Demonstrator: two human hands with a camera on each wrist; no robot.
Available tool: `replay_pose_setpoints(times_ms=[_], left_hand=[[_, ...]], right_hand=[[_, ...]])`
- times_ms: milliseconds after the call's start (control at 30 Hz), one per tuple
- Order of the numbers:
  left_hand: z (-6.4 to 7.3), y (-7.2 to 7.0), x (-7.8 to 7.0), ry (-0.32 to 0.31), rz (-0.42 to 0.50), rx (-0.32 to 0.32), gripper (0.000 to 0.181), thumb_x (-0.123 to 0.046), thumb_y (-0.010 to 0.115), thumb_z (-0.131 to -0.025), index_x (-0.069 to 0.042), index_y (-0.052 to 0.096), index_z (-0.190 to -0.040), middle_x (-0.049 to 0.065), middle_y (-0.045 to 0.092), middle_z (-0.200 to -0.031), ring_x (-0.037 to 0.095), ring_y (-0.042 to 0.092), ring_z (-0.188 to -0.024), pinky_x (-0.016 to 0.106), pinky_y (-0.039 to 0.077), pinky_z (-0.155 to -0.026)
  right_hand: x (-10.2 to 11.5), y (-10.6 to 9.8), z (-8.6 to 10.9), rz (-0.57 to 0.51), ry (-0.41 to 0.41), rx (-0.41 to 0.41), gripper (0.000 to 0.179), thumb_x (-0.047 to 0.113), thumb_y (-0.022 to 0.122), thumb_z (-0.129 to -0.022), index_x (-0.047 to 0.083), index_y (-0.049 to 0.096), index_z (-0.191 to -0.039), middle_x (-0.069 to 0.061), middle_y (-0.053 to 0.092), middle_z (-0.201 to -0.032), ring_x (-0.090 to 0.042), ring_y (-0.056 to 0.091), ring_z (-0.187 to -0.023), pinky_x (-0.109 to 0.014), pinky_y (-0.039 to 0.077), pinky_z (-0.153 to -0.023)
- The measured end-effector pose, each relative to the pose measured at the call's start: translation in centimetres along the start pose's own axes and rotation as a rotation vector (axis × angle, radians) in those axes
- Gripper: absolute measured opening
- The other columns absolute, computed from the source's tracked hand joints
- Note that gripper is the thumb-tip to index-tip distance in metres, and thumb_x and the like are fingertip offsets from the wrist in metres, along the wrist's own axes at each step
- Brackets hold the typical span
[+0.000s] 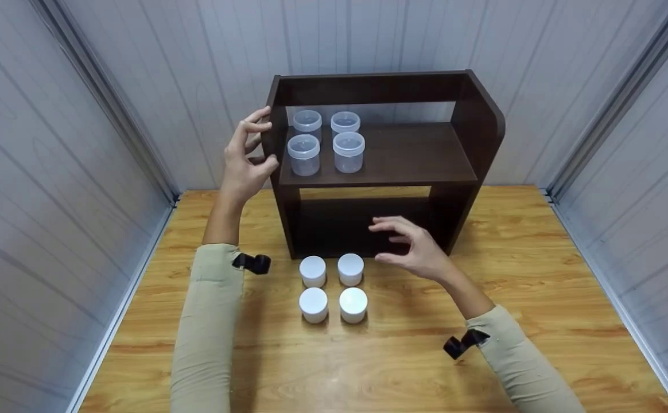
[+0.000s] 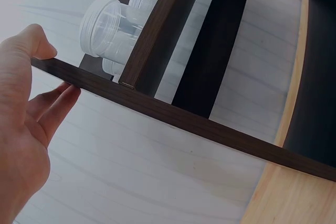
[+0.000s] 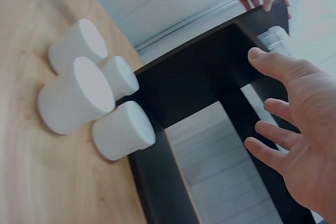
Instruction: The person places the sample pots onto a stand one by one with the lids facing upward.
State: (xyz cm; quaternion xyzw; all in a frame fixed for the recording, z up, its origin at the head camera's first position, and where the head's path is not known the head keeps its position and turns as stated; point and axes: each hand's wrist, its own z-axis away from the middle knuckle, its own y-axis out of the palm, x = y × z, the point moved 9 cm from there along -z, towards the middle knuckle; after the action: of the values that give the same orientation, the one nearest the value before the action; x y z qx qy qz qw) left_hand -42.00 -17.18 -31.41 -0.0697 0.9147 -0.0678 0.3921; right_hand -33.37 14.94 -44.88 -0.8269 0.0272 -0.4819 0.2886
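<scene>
Left hand (image 1: 246, 163) pinches dark-brown wooden shelf (image 1: 411, 150), upper centre, seemingly steadying; right hand (image 1: 419, 250) spread, empty; grasping needs fingers closing.

At upper centre of the head view, a shelf unit (image 1: 340, 218) is stood on the table (image 1: 403, 361) before the back wall (image 1: 380, 34). On the left of its upper board (image 1: 414, 152), four jars (image 1: 348, 153) are set two by two. Before the unit, four tubs (image 1: 313, 305) are grouped likewise. At its left panel (image 1: 278, 132), the left hand (image 1: 247, 166) is placed; right of the tubs, the right hand (image 1: 419, 250).
</scene>
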Motion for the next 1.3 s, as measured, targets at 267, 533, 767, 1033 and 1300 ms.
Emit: replay_pose_setpoints(times_ms=[267,533,767,1033,1300], left_hand=[[0.0,0.0,0.1,0.010,0.054,0.005,0.049,0.013,0.060,-0.086,0.012,0.060,-0.134,0.022,0.053,-0.171,0.059,0.060,-0.147,0.019,0.065,-0.084],[0.0,0.0,0.0,-0.005,0.027,0.018,0.049,0.014,0.065,-0.089,0.009,0.061,-0.137,0.017,0.054,-0.173,0.052,0.064,-0.147,0.021,0.067,-0.086],[0.0,-0.3,-0.3,0.038,-0.078,0.017,0.047,0.011,0.081,-0.091,0.007,0.062,-0.134,0.018,0.057,-0.170,0.034,0.056,-0.160,0.056,0.057,-0.121],[0.1,-0.4,-0.1,0.014,-0.069,0.020,0.045,0.013,0.074,-0.093,0.008,0.061,-0.136,0.017,0.055,-0.172,0.036,0.059,-0.157,0.025,0.067,-0.093],[0.0,-0.1,0.0,0.021,0.017,0.018,0.047,0.013,0.071,-0.091,0.012,0.060,-0.137,0.022,0.052,-0.173,0.044,0.058,-0.156,0.020,0.066,-0.089]], right_hand=[[-1.5,2.6,1.4,-0.025,0.001,0.068,0.053,0.010,0.093,-0.092,0.005,0.075,-0.141,-0.022,0.064,-0.161,-0.047,0.060,-0.151,-0.058,0.060,-0.114],[-3.1,5.1,2.8,-0.041,0.025,0.135,0.056,0.012,0.093,-0.092,0.005,0.073,-0.144,-0.026,0.061,-0.162,-0.049,0.059,-0.149,-0.069,0.057,-0.114],[-4.6,6.7,3.8,-0.064,0.059,0.169,0.055,0.012,0.092,-0.092,0.005,0.072,-0.144,-0.028,0.059,-0.162,-0.045,0.059,-0.149,-0.072,0.057,-0.112],[-5.7,9.0,5.0,-0.143,0.081,0.220,0.055,0.012,0.090,-0.095,-0.004,0.069,-0.143,-0.032,0.057,-0.161,-0.054,0.056,-0.148,-0.072,0.056,-0.114],[-6.6,10.4,5.8,-0.142,0.089,0.218,0.054,0.012,0.091,-0.094,-0.001,0.072,-0.143,-0.029,0.058,-0.160,-0.042,0.058,-0.149,-0.063,0.056,-0.119]])
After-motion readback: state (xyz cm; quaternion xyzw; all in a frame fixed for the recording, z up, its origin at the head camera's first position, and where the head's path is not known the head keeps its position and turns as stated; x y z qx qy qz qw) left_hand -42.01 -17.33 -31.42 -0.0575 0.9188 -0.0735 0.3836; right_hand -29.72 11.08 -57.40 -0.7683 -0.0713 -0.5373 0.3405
